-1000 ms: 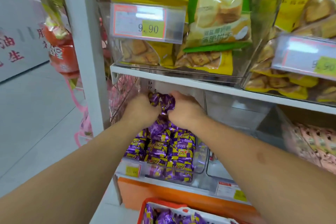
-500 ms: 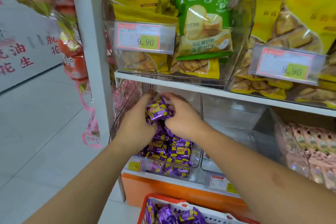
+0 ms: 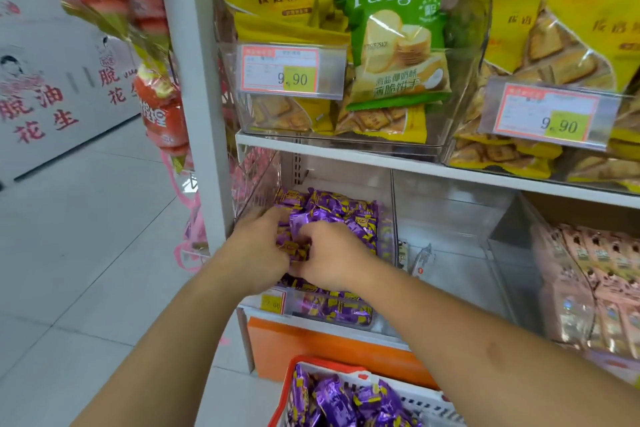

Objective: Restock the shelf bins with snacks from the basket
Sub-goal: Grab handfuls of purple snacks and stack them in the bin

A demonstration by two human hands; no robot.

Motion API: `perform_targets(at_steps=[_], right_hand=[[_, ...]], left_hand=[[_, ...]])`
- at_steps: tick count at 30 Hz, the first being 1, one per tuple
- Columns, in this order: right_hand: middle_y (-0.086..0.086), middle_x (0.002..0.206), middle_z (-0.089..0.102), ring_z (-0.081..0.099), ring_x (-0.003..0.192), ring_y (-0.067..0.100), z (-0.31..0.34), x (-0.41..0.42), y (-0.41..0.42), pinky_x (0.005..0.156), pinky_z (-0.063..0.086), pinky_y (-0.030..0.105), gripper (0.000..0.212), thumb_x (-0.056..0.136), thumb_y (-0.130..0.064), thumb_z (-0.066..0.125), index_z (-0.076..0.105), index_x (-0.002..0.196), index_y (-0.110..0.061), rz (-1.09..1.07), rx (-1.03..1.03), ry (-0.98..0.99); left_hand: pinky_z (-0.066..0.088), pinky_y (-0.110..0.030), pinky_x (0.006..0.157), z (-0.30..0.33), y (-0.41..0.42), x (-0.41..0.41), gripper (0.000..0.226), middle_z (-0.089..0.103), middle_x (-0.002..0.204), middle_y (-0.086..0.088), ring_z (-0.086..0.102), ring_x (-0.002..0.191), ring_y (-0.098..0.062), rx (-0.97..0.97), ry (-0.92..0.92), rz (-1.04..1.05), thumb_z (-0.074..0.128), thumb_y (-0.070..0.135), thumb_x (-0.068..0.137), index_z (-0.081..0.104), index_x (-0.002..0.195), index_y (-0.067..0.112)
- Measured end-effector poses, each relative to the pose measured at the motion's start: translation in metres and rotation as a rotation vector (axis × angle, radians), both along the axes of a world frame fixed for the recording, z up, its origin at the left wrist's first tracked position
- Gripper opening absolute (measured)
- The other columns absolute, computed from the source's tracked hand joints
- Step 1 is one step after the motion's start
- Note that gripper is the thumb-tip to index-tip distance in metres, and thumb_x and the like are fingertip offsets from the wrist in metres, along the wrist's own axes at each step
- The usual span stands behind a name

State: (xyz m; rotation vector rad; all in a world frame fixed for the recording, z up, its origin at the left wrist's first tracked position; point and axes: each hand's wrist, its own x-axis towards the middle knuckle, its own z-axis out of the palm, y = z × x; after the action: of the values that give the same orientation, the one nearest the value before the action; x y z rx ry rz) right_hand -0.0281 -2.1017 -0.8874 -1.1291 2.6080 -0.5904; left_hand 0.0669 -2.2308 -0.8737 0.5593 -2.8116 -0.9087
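Note:
A clear shelf bin [image 3: 390, 218] on the lower shelf holds a heap of purple snack packs [image 3: 339, 206]. Both hands are inside it, close together on the front of the heap. My left hand [image 3: 254, 250] reaches in from the left, its fingers curled round packs by the bin's left wall. My right hand [image 3: 334, 258] lies beside it, fingers curled over packs, with a few packs pinched between the two hands. Below, a red-rimmed white basket [image 3: 286, 388] holds more purple snack packs [image 3: 346, 402].
To the right is a nearly bare clear bin [image 3: 450, 253], then a bin of pink packs [image 3: 588, 270]. The shelf above [image 3: 346, 152] carries bins of yellow and green biscuit bags. A white upright post [image 3: 194, 80] stands left, with red bags hanging beside it.
Both hands have come down from the back of the bin toward its front with the purple packs. The view has shifted, so more of the upper shelf and basket shows.

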Motion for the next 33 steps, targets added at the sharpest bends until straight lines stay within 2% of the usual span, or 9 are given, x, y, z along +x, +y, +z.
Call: perform_targets(at_steps=[6,8,11,14,18,22,28,31,33], right_hand=[[0.008,0.076,0.063,0.069,0.086,0.037,-0.015,0.000,-0.028,0.068,0.055,0.037,0.023,0.078,-0.022,0.067,0.047,0.066,-0.023,0.002,0.027,0.030],[0.011,0.084,0.071,0.071,0.091,0.036,-0.019,0.004,-0.033,0.076,0.060,0.041,0.007,0.078,-0.017,0.066,0.060,0.077,-0.020,0.014,0.002,-0.001],[0.006,0.088,0.074,0.071,0.092,0.030,-0.025,0.002,-0.029,0.082,0.059,0.042,0.021,0.078,-0.013,0.067,0.070,0.098,-0.015,0.048,-0.033,-0.072],[0.000,0.084,0.069,0.067,0.084,0.024,-0.017,-0.004,-0.016,0.075,0.058,0.037,0.025,0.076,-0.012,0.057,0.066,0.096,-0.023,-0.061,-0.140,-0.032],[0.003,0.124,0.049,0.060,0.106,0.029,-0.001,-0.014,-0.001,0.082,0.058,0.046,0.038,0.088,-0.025,0.065,0.055,0.124,-0.022,-0.216,-0.088,0.356],[0.005,0.129,0.053,0.056,0.119,0.031,0.000,-0.026,-0.002,0.085,0.053,0.041,0.044,0.089,-0.026,0.075,0.060,0.130,-0.019,-0.226,0.102,0.412],[0.004,0.113,0.064,0.065,0.104,0.032,0.011,-0.030,0.002,0.078,0.058,0.043,0.028,0.093,-0.017,0.069,0.070,0.119,-0.024,-0.287,-0.101,0.492],[-0.001,0.115,0.064,0.065,0.103,0.027,0.017,-0.028,0.015,0.087,0.057,0.044,0.030,0.093,-0.023,0.070,0.069,0.123,-0.030,-0.248,-0.330,0.389],[-0.009,0.107,0.063,0.064,0.098,0.016,0.016,-0.027,0.023,0.091,0.054,0.041,0.031,0.088,-0.014,0.074,0.073,0.111,-0.034,-0.154,-0.453,0.251]], left_hand=[[0.034,-0.027,0.078,-0.019,0.009,-0.006,0.019,0.059,0.117,-0.011,0.049,0.099,-0.024,-0.086,-0.097,-0.013,0.047,0.004,0.089,0.053,0.100,0.019],[0.036,-0.029,0.077,-0.021,0.007,-0.006,0.025,0.064,0.121,-0.014,0.053,0.096,-0.027,-0.115,-0.145,-0.021,0.046,0.004,0.092,0.059,0.112,0.013],[0.041,-0.032,0.081,-0.022,0.005,-0.007,0.028,0.065,0.122,-0.017,0.060,0.110,-0.033,-0.179,-0.255,-0.060,0.045,0.008,0.098,0.061,0.121,0.006],[0.044,-0.033,0.083,-0.023,0.006,-0.008,0.018,0.064,0.113,-0.021,0.057,0.107,-0.034,-0.162,-0.285,-0.079,0.050,0.011,0.095,0.065,0.101,0.005],[0.043,-0.033,0.097,-0.028,0.006,-0.009,0.014,0.057,0.109,-0.015,0.051,0.116,-0.034,-0.142,-0.307,-0.037,0.052,0.020,0.089,0.053,0.076,0.018],[0.044,-0.035,0.101,-0.029,0.006,-0.008,0.012,0.053,0.114,-0.011,0.051,0.119,-0.033,-0.160,-0.322,-0.039,0.055,0.022,0.086,0.064,0.094,0.020],[0.054,-0.037,0.086,-0.024,0.006,-0.004,0.022,0.067,0.106,-0.011,0.062,0.101,-0.033,-0.115,-0.172,0.001,0.054,0.016,0.090,0.071,0.103,0.009],[0.055,-0.037,0.075,-0.011,0.012,-0.008,0.026,0.069,0.082,-0.011,0.065,0.081,-0.034,0.174,0.002,0.139,0.051,0.025,0.099,0.067,0.088,0.008],[0.061,-0.041,0.073,-0.003,0.016,-0.012,0.036,0.074,0.085,-0.015,0.071,0.074,-0.032,0.754,0.100,0.305,0.051,0.036,0.105,0.068,0.096,0.004]])
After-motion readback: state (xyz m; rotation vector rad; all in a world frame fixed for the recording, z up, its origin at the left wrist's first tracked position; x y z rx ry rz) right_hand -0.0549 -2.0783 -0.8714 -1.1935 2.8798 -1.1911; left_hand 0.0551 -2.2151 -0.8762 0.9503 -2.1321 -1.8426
